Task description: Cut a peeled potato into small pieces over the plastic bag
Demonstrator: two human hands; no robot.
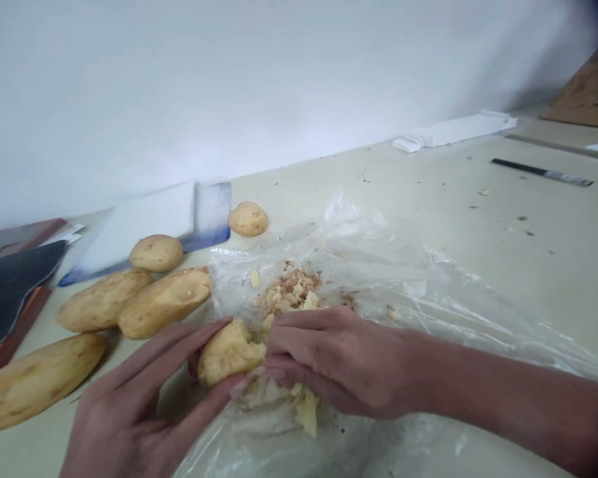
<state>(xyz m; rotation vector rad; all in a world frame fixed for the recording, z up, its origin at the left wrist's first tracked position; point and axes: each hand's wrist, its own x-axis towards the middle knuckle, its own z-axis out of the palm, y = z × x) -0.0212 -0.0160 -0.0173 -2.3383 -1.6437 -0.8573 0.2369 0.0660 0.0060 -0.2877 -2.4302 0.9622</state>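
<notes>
My left hand (149, 392) grips a potato (229, 355) between thumb and fingers. The potato's right end is hollowed and jagged, with pale flesh showing. Against that end my right hand (329, 358) is closed, fingers pressed together; whatever it holds is hidden. Both hands are over a clear plastic sheet (379, 265). Potato scraps (294, 289), pale and brownish, lie heaped on the sheet just beyond my right hand, and more pale bits (306, 408) show below it.
Several whole potatoes lie left, including a long potato (34, 382) and a small potato (248, 219). One potato (167, 302) has a gouged top. A white pad (144, 219), a dark flat item (14, 292), folded white paper (453, 131) and a thin black-handled tool (541, 171) are on the table.
</notes>
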